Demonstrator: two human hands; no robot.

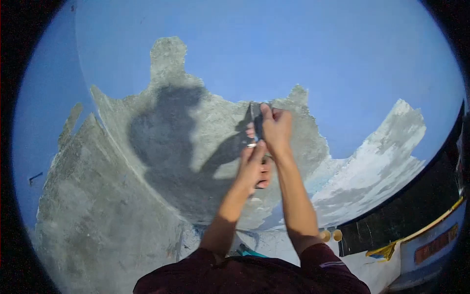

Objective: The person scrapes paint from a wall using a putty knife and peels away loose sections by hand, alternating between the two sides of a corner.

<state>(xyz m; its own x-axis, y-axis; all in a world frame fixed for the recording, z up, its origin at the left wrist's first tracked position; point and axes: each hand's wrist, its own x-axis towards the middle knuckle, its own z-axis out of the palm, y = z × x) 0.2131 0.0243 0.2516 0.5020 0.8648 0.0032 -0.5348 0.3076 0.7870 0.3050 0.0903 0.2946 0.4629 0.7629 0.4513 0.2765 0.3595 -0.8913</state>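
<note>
My left hand (252, 169) is closed around the handle of a scraper (257, 117), whose flat metal blade points up the wall. Higher up, my right hand (277, 128) has its fingers curled and pressed at the blade's right side, near its top edge. The blade lies against the wall at the ragged border between blue paint (254, 54) and the bare grey patch (220, 117). Most of the handle is hidden in my left hand.
A bare grey wall section (107, 196) meets this wall at a corner on the left. Whitish patches (372, 161) mark the right side. Below right are two cream round objects (337, 235), a dark panel (406, 210) and a yellow item (384, 252). A hook-like piece (35, 177) juts at far left.
</note>
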